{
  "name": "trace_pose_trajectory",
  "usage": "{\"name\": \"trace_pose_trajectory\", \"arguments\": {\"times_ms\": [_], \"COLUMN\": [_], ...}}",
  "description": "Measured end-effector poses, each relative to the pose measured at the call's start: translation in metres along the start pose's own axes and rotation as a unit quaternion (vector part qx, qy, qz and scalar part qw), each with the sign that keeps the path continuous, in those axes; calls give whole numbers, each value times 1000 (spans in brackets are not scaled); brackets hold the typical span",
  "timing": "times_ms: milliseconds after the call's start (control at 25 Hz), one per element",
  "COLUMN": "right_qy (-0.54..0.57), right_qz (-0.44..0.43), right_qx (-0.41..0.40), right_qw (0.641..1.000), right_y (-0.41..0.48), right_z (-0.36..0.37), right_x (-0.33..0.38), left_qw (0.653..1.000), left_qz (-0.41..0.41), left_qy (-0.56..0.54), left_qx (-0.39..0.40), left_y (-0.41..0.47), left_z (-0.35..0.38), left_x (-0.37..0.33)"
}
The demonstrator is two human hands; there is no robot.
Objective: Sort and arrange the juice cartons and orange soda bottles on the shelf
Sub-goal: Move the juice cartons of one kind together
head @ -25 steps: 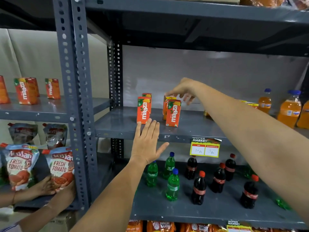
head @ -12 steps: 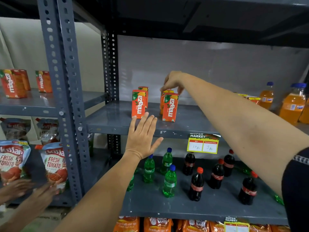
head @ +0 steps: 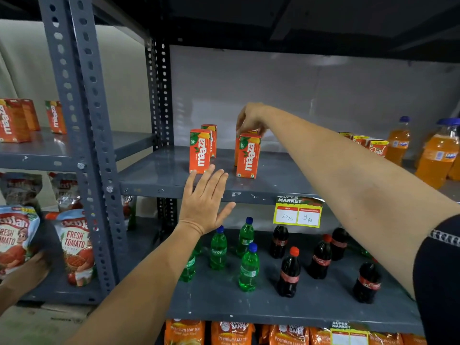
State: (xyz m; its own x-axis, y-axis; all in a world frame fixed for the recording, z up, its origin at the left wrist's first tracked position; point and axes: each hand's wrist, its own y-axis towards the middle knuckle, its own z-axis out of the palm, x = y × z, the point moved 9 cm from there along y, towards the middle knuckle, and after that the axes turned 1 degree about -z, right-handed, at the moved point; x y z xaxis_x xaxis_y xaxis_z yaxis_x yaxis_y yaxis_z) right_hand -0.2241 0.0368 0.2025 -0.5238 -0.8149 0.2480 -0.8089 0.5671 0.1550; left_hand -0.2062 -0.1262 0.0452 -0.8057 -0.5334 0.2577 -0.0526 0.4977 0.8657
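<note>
The right hand (head: 250, 118) pinches the back juice carton (head: 253, 131) from above — lift it straight. The left hand (head: 205, 199) is flat, holding nothing — keep it clear.

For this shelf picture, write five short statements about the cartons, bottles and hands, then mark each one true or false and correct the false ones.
1. The right hand reaches to the top of a Maaza carton standing behind the front right carton. True.
2. The left hand grips a green bottle. False: it is open, fingers spread, in front of the shelf edge, holding nothing.
3. The orange soda bottles stand at the right end of the carton shelf. True.
4. The cola bottles have blue caps. False: the caps that show are red; the green bottles have blue caps.
5. All Maaza cartons lie flat. False: they stand upright.
</note>
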Motion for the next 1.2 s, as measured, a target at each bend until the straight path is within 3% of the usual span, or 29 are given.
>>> {"name": "trace_pose_trajectory", "arguments": {"times_ms": [160,400,600,840,1200], "right_qy": [64,43,23,5,13], "right_qz": [-4,6,17,31,13], "right_qx": [35,60,54,59,57], "right_qw": [997,997,998,998,998], "right_y": [-11,-40,-58,-69,-69], "right_z": [-14,-42,-66,-81,-65], "right_x": [-29,-97,-160,-206,-217], "left_qw": [999,990,990,989,984], "left_qz": [-19,-96,1,-5,-10], "left_qy": [-19,-51,-66,-73,-27], "left_qx": [39,94,125,127,176], "left_y": [2,10,56,100,86], "left_z": [2,-5,-11,-16,10], "left_x": [-2,-18,-128,-215,-240]}}
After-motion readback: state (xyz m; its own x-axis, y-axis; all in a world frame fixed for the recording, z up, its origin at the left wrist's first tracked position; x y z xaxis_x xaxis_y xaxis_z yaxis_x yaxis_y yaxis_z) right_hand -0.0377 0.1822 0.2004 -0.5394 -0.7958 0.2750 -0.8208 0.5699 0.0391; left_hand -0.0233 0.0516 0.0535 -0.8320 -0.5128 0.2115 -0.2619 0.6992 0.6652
